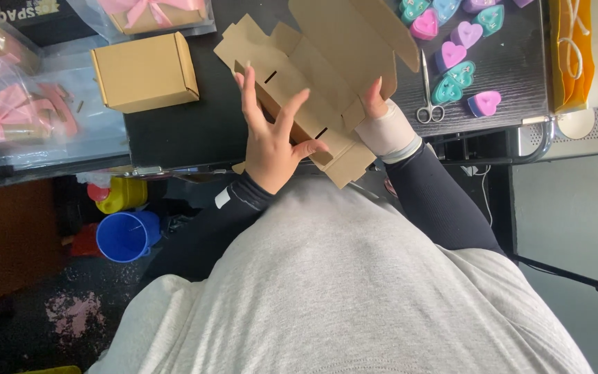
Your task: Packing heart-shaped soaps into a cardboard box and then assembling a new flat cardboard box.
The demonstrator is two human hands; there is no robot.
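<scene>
A flat brown cardboard box blank (pixel 327 62) with slots and flaps lies half folded on the dark table (pixel 195 128), right in front of me. My left hand (pixel 270 135) presses on its left side with fingers spread over a folded wall. My right hand (pixel 381 114), wrapped in a pale wrist bandage, grips the right side of the cardboard, its fingers mostly hidden behind the flap.
A finished closed cardboard box (pixel 145 71) sits to the left. Clear bags with pink bows (pixel 8 114) lie at far left. Heart-shaped pink, purple and teal items (pixel 455 59) and scissors (pixel 429 104) are at the right, beside an orange bag (pixel 570 55). A blue cup (pixel 127 235) stands below the table.
</scene>
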